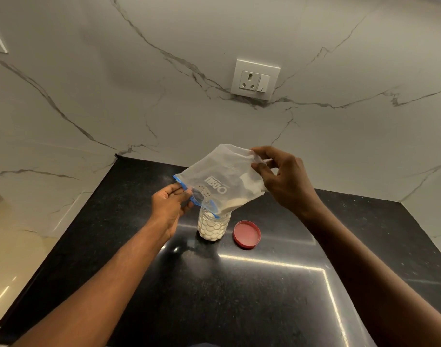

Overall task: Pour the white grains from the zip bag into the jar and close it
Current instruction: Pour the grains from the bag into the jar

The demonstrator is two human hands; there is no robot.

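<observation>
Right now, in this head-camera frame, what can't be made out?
- Mouth of the clear dimpled plastic jar: covered by the translucent blue-zipped bag.
- Whether white grains are flowing: hidden where the bag meets the jar.
- Bag's small print: too small, upside down.
- Round red lid: its threads are not discernible.
- Left hand and right hand: fingertips partly behind plastic.

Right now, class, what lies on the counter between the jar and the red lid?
Nothing: in the head view, only bare black counter separates the jar from the red lid, which lies apart, on its right.
</observation>
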